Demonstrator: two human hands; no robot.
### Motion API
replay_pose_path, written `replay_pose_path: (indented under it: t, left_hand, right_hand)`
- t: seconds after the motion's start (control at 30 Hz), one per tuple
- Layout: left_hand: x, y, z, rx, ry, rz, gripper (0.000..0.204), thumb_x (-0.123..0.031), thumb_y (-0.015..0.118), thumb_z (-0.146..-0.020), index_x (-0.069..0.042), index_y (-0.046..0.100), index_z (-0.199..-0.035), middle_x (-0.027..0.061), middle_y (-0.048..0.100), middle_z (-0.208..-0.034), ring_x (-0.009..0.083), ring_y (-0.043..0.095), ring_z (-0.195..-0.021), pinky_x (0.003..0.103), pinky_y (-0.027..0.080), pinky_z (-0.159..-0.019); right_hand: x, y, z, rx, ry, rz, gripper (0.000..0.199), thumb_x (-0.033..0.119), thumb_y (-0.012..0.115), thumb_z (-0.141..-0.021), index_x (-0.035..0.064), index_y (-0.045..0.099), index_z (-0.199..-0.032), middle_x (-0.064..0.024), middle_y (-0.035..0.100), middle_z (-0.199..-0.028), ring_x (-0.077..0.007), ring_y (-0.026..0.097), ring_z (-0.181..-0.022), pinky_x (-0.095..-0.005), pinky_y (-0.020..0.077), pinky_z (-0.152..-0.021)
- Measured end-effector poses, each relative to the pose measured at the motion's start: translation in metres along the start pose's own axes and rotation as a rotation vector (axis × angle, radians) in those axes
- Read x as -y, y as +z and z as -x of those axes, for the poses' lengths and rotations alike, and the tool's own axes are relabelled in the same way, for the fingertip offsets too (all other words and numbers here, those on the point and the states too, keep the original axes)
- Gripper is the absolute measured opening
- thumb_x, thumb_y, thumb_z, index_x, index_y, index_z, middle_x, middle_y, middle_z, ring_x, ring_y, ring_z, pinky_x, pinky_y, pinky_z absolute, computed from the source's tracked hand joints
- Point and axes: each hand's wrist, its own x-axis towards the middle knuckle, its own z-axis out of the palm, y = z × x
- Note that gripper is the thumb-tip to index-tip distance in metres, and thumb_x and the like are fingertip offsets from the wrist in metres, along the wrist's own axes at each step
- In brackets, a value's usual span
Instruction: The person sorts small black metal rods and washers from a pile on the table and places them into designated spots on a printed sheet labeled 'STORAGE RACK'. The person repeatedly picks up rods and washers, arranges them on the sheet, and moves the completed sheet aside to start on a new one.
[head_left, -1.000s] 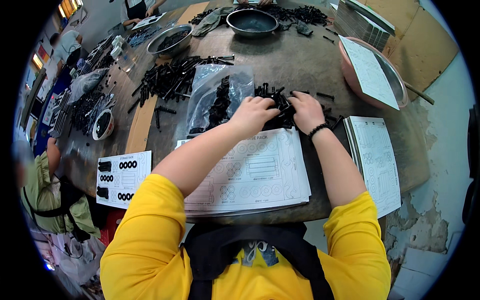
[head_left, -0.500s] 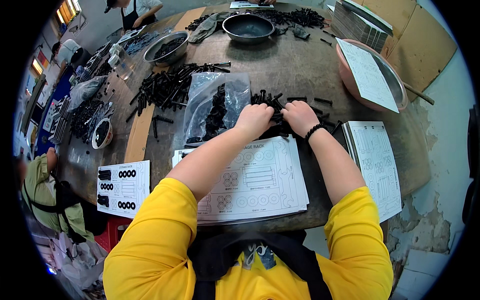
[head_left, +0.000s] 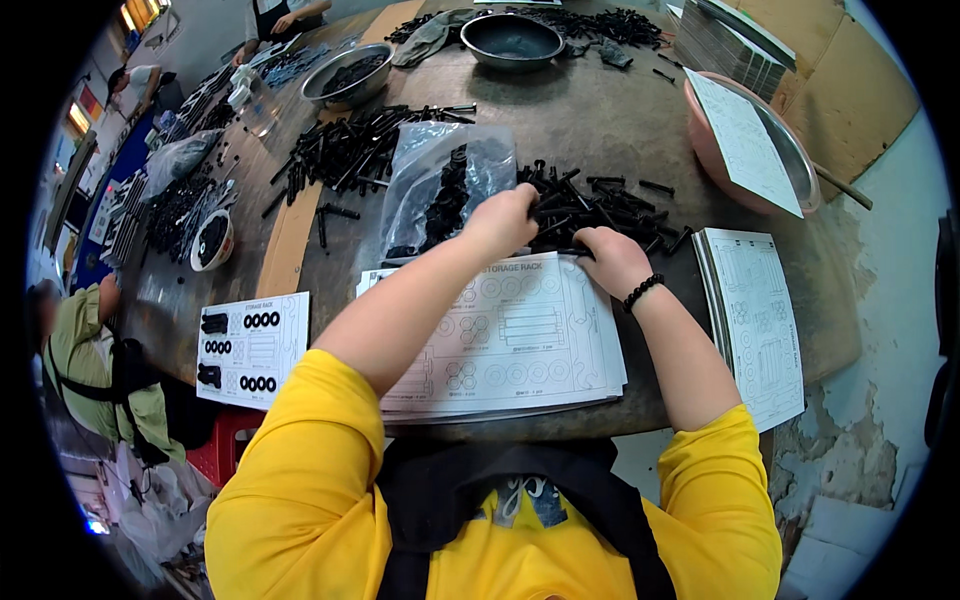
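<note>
Both hands work in the pile of black screws [head_left: 600,205] lying mid-table just beyond the sheet stack [head_left: 510,340]. Left hand [head_left: 503,222] curled, fingers pinched among screws beside the plastic bag [head_left: 440,185]. Right hand [head_left: 612,258] closed over screws; exact hold cannot be told.

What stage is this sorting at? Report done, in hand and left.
Done: nothing lies on the printed template sheet under the forearms, while a smaller sheet to the left carries black parts on its outlines. In hand: the left hand and right hand both dig in the pile of small black pins. Left: that pile, and the clear plastic bag of black parts.
</note>
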Motion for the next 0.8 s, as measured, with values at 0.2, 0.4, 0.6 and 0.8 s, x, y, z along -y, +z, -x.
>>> replay_pose_path:
  t: [0.2,0.4,0.6,0.8]
  left_hand:
    - [0.028,-0.071,0.098,-0.005,-0.032,0.213,0.022,-0.002,0.056,-0.074,0.000,0.051,-0.096,0.0136,0.056,-0.080,0.0239,0.053,-0.073,0.033,0.043,-0.068]
    - [0.068,-0.079,0.205,0.068,0.062,-0.029,0.020,0.000,0.058,-0.067,-0.004,0.053,-0.086,0.0134,0.055,-0.080,0.0318,0.055,-0.077,0.036,0.045,-0.067]
    - [0.084,-0.075,0.234,0.229,0.238,-0.146,0.028,-0.008,0.069,-0.067,-0.005,0.055,-0.091,0.0100,0.056,-0.096,0.0276,0.057,-0.083,0.036,0.047,-0.072]
    - [0.092,-0.068,0.246,0.101,0.081,-0.026,0.052,-0.014,0.076,-0.062,-0.005,0.051,-0.107,0.0117,0.054,-0.097,0.0314,0.052,-0.094,0.037,0.042,-0.082]
  right_hand:
    - [0.012,0.002,-0.006,-0.437,-0.065,-0.044,0.015,0.015,0.058,-0.078,0.0061,0.061,-0.089,-0.0114,0.061,-0.084,-0.0293,0.058,-0.079,-0.0373,0.0468,-0.067]
    - [0.096,-0.001,0.000,-0.231,-0.062,-0.686,0.020,0.014,0.064,-0.078,0.0006,0.060,-0.092,-0.0124,0.061,-0.076,-0.0227,0.059,-0.067,-0.0303,0.0453,-0.061]
    - [0.190,0.035,0.029,0.232,-0.225,-0.310,0.023,0.028,0.057,-0.080,0.0053,0.059,-0.081,-0.0139,0.061,-0.073,-0.0321,0.059,-0.071,-0.0403,0.0463,-0.063]
    - [0.216,0.062,0.032,0.224,-0.267,-0.446,0.022,0.026,0.056,-0.082,0.0060,0.057,-0.093,-0.0163,0.061,-0.076,-0.0345,0.059,-0.073,-0.0428,0.0456,-0.064]
